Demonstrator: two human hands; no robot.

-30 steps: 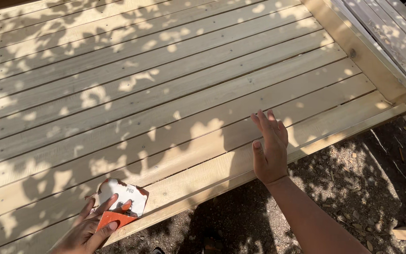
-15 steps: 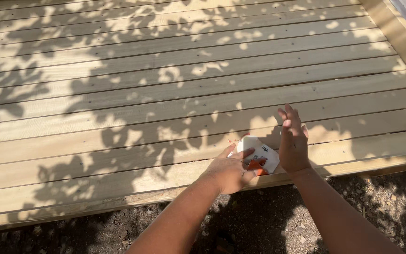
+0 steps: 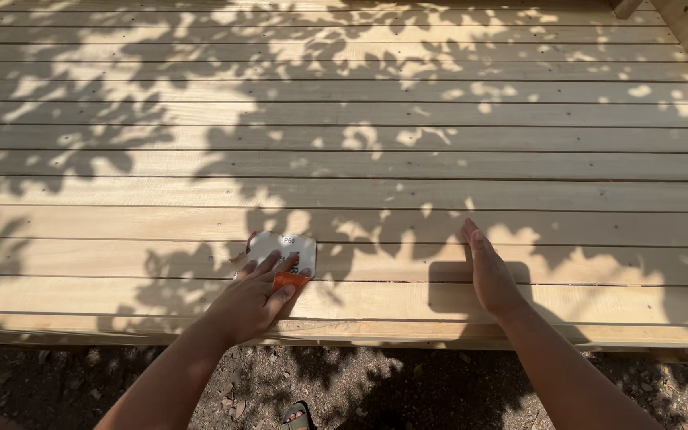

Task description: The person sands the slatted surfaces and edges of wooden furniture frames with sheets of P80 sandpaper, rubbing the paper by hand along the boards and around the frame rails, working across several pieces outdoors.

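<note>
Head view: your left hand [image 3: 252, 299] presses sandpaper [image 3: 283, 253] flat on the deck [image 3: 360, 159]; your right hand [image 3: 489, 275] (three o'clock) braces open-fingered.

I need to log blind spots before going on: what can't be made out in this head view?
- Underside of the sanding pad: hidden by the pad itself and the left hand pressing on it.
- Right hand palm: it stands edge-on on the deck boards.
- Deck far corner: cut off by the frame edge.
- Ground under the deck: in deep shadow.
</note>
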